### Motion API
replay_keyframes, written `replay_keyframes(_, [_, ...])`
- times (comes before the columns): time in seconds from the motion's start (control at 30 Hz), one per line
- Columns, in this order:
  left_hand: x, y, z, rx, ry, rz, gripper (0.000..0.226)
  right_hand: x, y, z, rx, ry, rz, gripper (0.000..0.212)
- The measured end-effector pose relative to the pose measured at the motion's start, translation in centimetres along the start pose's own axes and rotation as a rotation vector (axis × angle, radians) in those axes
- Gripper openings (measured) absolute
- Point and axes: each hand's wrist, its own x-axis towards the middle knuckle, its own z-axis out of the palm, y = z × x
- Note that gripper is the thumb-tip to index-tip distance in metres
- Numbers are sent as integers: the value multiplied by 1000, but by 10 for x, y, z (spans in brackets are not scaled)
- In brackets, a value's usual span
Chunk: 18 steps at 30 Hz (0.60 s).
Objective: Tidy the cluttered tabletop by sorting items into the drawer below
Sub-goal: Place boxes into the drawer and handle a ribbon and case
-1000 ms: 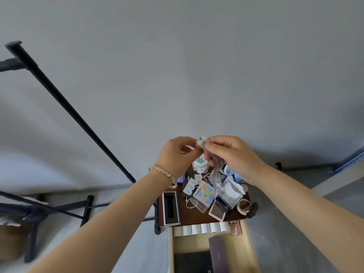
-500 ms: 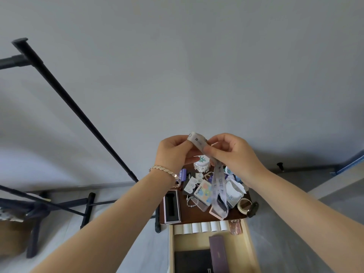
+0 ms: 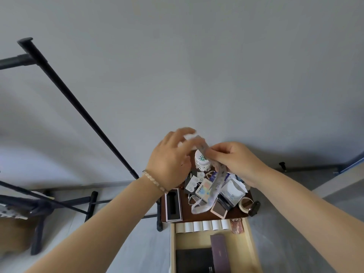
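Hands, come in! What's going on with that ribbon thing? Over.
Right hand pinches the strap. Left hand at its top end, grip blurred. Loop hangs over cluttered table. Drawer open.

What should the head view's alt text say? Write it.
The right hand pinches a pale printed strap above a cluttered small table, its loop hanging down; the blurred left hand is at its top end. An open drawer sits below.

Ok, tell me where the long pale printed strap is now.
Head view, centre: the right hand pinches the pale printed strap above the brown tabletop, its loop hanging down beside the colourful Hydron box.
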Motion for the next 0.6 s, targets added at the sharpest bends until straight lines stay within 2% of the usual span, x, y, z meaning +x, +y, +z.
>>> replay_keyframes(0.03, [-3,-3,5,127,58,177,42,0,-1,-1,21,-30,38,25])
replay_keyframes(0.07, [-6,-5,8,171,109,267,32,0,-2,-1,24,-56,61,26])
replay_keyframes(0.13, [-7,-4,9,150,203,300,11,-1,-6,0,33,-88,68,15])
replay_keyframes(0.2, [-7,-4,10,130,284,299,17,-3,-10,-2,95,-111,58,14])
replay_keyframes(0.23, [-7,-4,11,102,292,283,22,-5,-11,-5,128,-134,55,19])
replay_keyframes(0.27, [-6,-1,9,43,279,215,24,-6,-12,-7,151,-156,49,23])
replay_keyframes(0.3, [-5,5,5,-69,244,72,21,-7,-11,-9,159,-162,36,23])
replay_keyframes(0.4, [2,28,-4,-569,68,-588,7,-6,-5,-9,148,-51,-6,21])
replay_keyframes(0.43, [5,32,-5,-712,10,-737,6,-5,-3,-8,157,2,-4,21])
replay_keyframes(0.5, [10,36,-6,-935,-35,-919,10,-3,2,-5,130,67,5,18])
replay_keyframes(0.6, [15,38,-7,-1201,-48,-1075,14,-5,6,0,84,54,27,15])
